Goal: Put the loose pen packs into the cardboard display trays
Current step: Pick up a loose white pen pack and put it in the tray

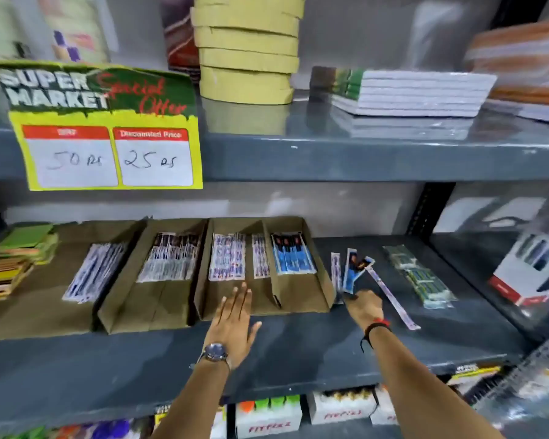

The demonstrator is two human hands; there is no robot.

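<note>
Brown cardboard display trays (301, 304) stand side by side on the grey middle shelf (298, 350), each with pen packs in its far end. My left hand (235, 315) lies flat and open on the front lip of the middle tray. Just right of the rightmost tray, my right hand (363, 307) is shut on loose pen packs (349, 272), blue and white ones that fan upward from my fingers. One thin white pack (393, 296) lies slanted on the shelf beside that hand. Green pen packs (419, 277) lie further right.
A yellow price sign (108, 128) hangs from the upper shelf edge. Rolls of tape (246, 49) and stacked notebooks (409, 93) sit above. Coloured pads (16, 258) are at far left, a red-and-white box (533, 270) at far right. Boxes fill the shelf below.
</note>
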